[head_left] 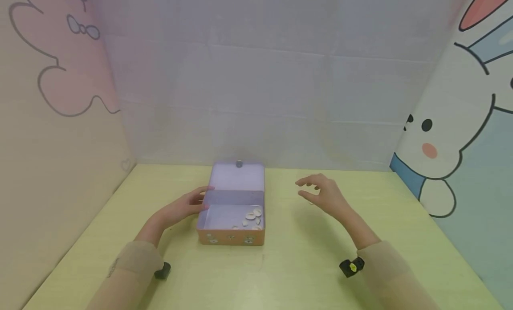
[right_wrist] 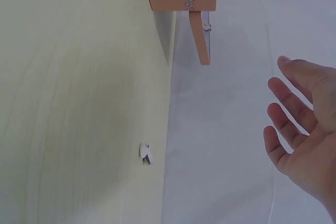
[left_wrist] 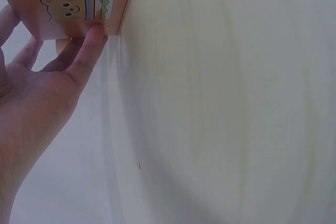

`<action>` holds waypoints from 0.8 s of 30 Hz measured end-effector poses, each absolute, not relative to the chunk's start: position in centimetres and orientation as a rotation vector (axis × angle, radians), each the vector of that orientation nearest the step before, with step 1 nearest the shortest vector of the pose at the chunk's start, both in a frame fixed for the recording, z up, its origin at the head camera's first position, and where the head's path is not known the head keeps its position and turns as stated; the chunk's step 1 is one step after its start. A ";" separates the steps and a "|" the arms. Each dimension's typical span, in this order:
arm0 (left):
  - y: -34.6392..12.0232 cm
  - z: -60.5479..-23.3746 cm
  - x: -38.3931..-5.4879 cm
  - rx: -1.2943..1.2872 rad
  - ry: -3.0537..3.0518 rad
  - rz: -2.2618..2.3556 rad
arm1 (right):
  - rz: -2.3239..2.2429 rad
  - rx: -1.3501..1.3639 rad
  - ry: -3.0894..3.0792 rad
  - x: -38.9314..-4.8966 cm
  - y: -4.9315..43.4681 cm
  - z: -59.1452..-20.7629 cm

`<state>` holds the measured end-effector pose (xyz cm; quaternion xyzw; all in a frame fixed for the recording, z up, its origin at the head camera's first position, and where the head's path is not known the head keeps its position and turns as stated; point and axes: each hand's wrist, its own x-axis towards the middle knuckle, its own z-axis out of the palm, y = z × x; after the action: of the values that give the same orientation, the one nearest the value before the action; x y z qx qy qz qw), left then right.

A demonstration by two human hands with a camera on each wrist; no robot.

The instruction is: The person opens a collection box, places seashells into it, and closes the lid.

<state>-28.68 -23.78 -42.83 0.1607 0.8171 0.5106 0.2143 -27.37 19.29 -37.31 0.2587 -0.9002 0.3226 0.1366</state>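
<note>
An orange tin box [head_left: 231,237] with a pale lilac inside stands on the table, its hinged lid [head_left: 237,176] raised at the back. Several small white shells [head_left: 250,216] lie in its right part. My left hand [head_left: 180,210] touches the box's left side; in the left wrist view, a fingertip [left_wrist: 95,34] rests on the wall beside a printed bear. To the right of the box, my right hand [head_left: 326,196] hovers above the table, fingers loosely bent and holding nothing. Below it lies a small white piece [right_wrist: 145,153], its kind unclear.
The pale yellow table [head_left: 300,274] meets a whitish back wall [head_left: 256,78]. Side panels carry cartoon figures, including a white rabbit [head_left: 445,145] on the right. Each wrist wears a black camera band [head_left: 352,267].
</note>
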 end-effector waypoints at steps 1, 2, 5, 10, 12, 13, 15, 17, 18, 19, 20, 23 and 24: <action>-23.8 -42.8 -28.7 0.442 2.264 1.418 | 0.932 0.739 -2.616 -27.4 19.6 -37.5; -23.8 -42.8 -28.6 0.451 2.265 1.416 | 0.930 0.727 -2.626 -27.5 19.9 -37.6; -23.7 -42.8 -28.6 0.441 2.261 1.416 | 0.918 0.701 -2.647 -27.7 20.7 -37.9; -23.8 -42.9 -28.6 0.454 2.259 1.412 | 0.894 0.699 -2.663 -28.0 21.6 -38.6; -23.8 -42.9 -28.7 0.472 2.261 1.410 | 0.889 0.703 -2.674 -28.2 22.0 -39.1; -23.8 -42.9 -28.7 0.477 2.263 1.409 | 0.887 0.704 -2.680 -28.3 22.3 -39.3; -23.8 -42.9 -28.6 0.476 2.263 1.410 | 0.888 0.701 -2.695 -28.5 22.7 -39.8; -23.8 -42.9 -28.6 0.492 2.265 1.409 | 0.885 0.697 -2.712 -28.8 23.1 -40.3; -23.8 -42.8 -28.6 0.490 2.264 1.412 | 0.880 0.696 -2.722 -28.9 23.3 -40.5; -23.7 -42.8 -28.6 0.491 2.265 1.412 | 0.876 0.696 -2.730 -29.0 23.4 -40.7; -23.7 -42.8 -28.6 0.494 2.266 1.411 | 0.876 0.697 -2.739 -29.1 23.6 -40.8; -23.6 -42.6 -28.5 0.501 2.267 1.411 | 0.864 0.708 -2.763 -29.3 23.9 -41.3; -23.6 -42.6 -28.4 0.498 2.267 1.412 | 0.859 0.713 -2.771 -29.4 24.0 -41.5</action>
<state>-28.44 -23.60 -42.58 0.1792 0.8156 0.5080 0.2111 -29.41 24.03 -41.49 0.2380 -0.9247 0.2868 0.0771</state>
